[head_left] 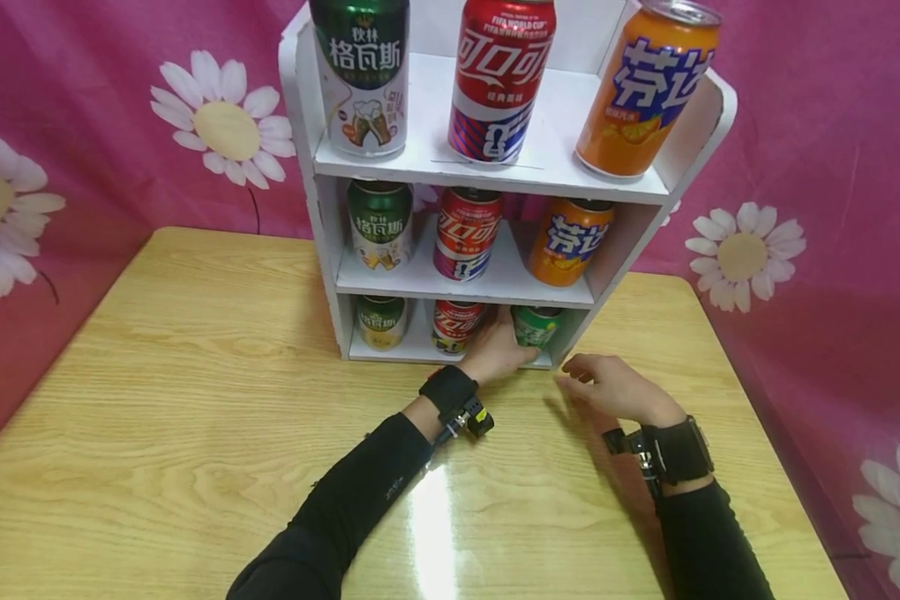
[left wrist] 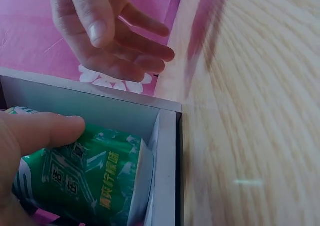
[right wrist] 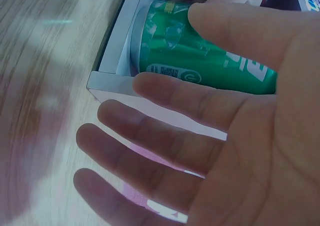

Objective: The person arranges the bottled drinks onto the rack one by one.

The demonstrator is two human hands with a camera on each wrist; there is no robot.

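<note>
A green soda can point(head_left: 537, 327) stands at the right end of the bottom shelf. My left hand point(head_left: 497, 350) reaches in from its left and grips it, the thumb point(left wrist: 47, 130) lying across the can's printed side in the left wrist view. Part of the can's far side is hidden by that hand. Just outside the shelf's lower right corner, my right hand point(head_left: 615, 387) is held above the table with nothing in it. Its fingers point(right wrist: 150, 136) are spread and loosely extended in the right wrist view.
A white three-tier shelf point(head_left: 465, 287) stands on the wooden table point(head_left: 195, 433). Green-and-white cans point(head_left: 367, 83), red cola cans point(head_left: 502, 83) and orange soda cans point(head_left: 645, 92) occupy its tiers. Beside the green can is a red can point(head_left: 453, 323). Pink flowered cloth point(head_left: 817, 125) hangs behind.
</note>
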